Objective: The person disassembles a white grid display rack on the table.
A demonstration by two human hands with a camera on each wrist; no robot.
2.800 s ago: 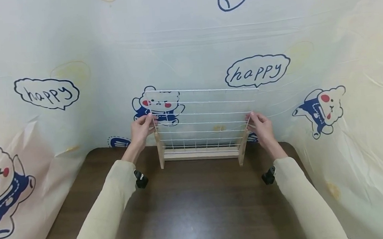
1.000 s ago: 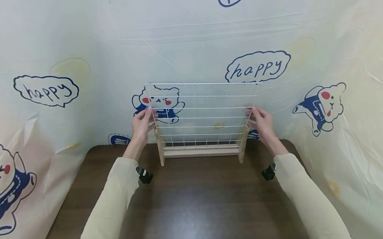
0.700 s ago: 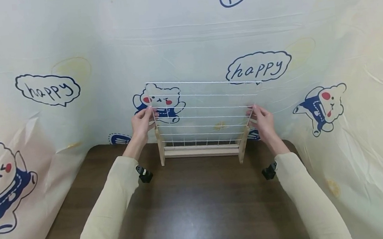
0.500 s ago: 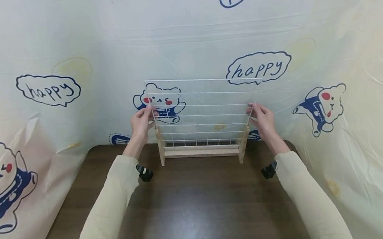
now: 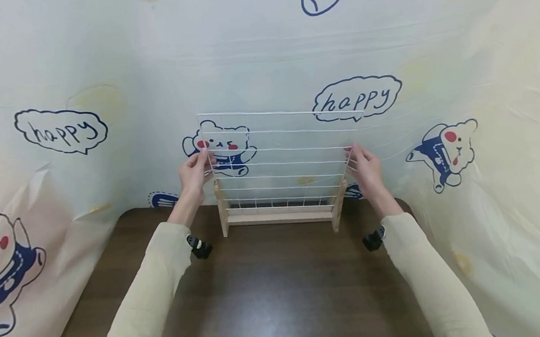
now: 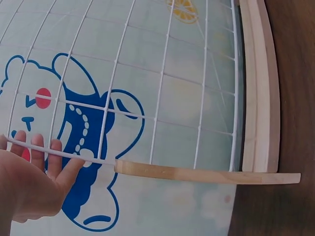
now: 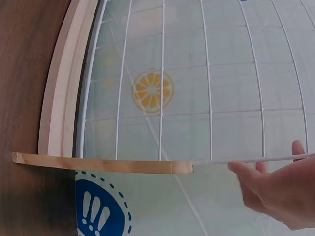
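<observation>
A white wire grid panel (image 5: 279, 112) stands upright in a pale wooden stand (image 5: 279, 217) at the back of the table. My left hand (image 5: 192, 175) pinches the panel's left edge wire between thumb and fingers, above the stand's left side piece (image 6: 206, 175). On the opposite edge, my right hand (image 5: 366, 168) grips the wire in the same way, above the right side piece (image 7: 103, 163). In both wrist views the fingers reach behind the panel while the thumb lies along its edge wire. The panel's lower wires run down to the wooden crossbar.
Behind the stand hangs a pale curtain (image 5: 261, 73) printed with bears, clouds and orange slices; it also closes off both sides. The dark brown table (image 5: 271, 291) extends in front of the stand. A small black camera (image 5: 200, 247) is worn on each wrist.
Both hands have moved up a little with the panel, whose top wire now stands higher above the stand than before. The wooden stand stays put; the head view shifts slightly.
</observation>
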